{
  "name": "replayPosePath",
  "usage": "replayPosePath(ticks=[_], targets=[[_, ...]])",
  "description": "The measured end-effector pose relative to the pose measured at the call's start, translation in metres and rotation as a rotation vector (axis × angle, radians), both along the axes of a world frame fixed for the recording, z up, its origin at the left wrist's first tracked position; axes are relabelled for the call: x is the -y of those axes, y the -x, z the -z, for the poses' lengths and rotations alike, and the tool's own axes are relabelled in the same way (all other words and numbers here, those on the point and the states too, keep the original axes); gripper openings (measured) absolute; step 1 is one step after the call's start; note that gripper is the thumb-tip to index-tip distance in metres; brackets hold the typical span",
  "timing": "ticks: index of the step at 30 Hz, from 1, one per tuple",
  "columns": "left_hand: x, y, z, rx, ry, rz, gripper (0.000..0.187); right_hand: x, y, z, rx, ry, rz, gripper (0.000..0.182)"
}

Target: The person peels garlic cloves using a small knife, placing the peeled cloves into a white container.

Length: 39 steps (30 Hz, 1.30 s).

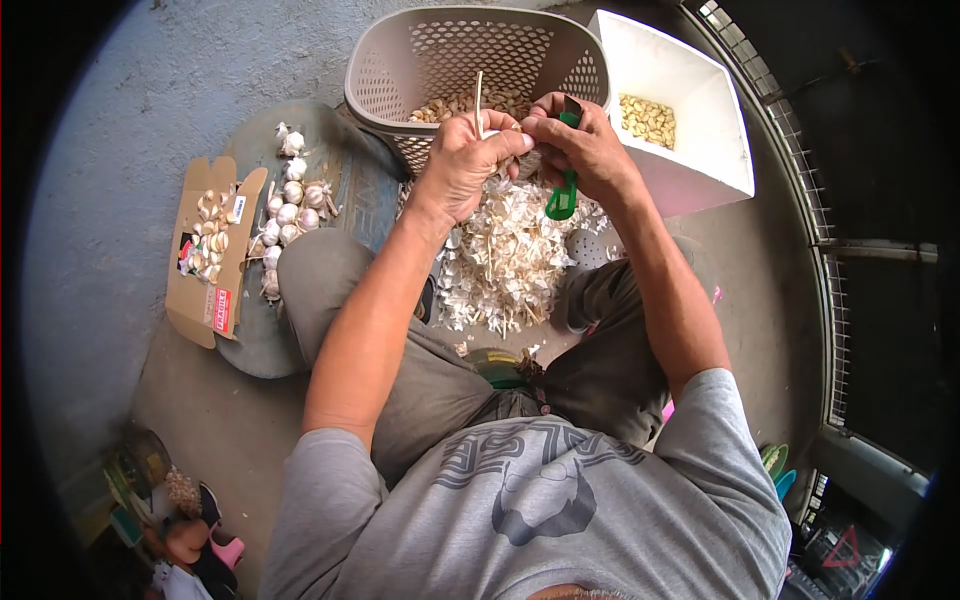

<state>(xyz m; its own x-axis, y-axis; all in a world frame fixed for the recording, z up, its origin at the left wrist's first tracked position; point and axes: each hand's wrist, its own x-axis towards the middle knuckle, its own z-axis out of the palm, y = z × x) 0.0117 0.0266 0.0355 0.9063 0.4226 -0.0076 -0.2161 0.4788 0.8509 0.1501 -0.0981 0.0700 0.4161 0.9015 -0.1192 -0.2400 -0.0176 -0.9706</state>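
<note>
My left hand point(468, 162) is closed around a garlic bulb, mostly hidden by the fingers; its dry stem point(479, 98) sticks up past the thumb. Beside it, my right hand point(590, 150) grips a green-handled knife point(563, 200), with its thumb and fingertips meeting the left fingers at the garlic. Both hands are over the near rim of a grey-brown perforated basket point(385, 120) with garlic cloves point(470, 104) inside. Below them, a heap of papery garlic skins point(505, 260) lies on the floor between my feet.
Right of the basket stands a white foam box point(700, 130) with peeled cloves point(648, 120). At left, whole garlic bulbs point(288, 214) and an opened cardboard box point(190, 312) of cloves point(208, 255) rest on a round, worn surface point(255, 345). A metal grille point(822, 220) borders the right.
</note>
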Motion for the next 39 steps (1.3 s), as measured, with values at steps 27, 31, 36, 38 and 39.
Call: replayPosePath(ticks=[27,31,36,38,39], targets=[[-0.009,0.003,-0.011,-0.076,0.042,-0.031,0.012,0.001,-0.001,-0.011,0.346,0.018,-0.085,0.029],[-0.007,0.002,-0.01,-0.141,0.189,-0.072,0.01,-0.002,0.001,-0.008,0.458,-0.057,-0.048,0.022],[-0.003,0.0,-0.01,-0.208,0.186,-0.16,0.013,-0.001,-0.009,0.005,0.352,-0.066,-0.043,0.016],[-0.001,-0.001,-0.013,-0.195,0.224,-0.183,0.018,0.005,-0.021,-0.002,0.206,-0.029,-0.07,0.016],[-0.002,-0.001,-0.015,-0.187,0.242,-0.199,0.021,0.006,-0.026,-0.004,0.189,-0.048,-0.048,0.018]])
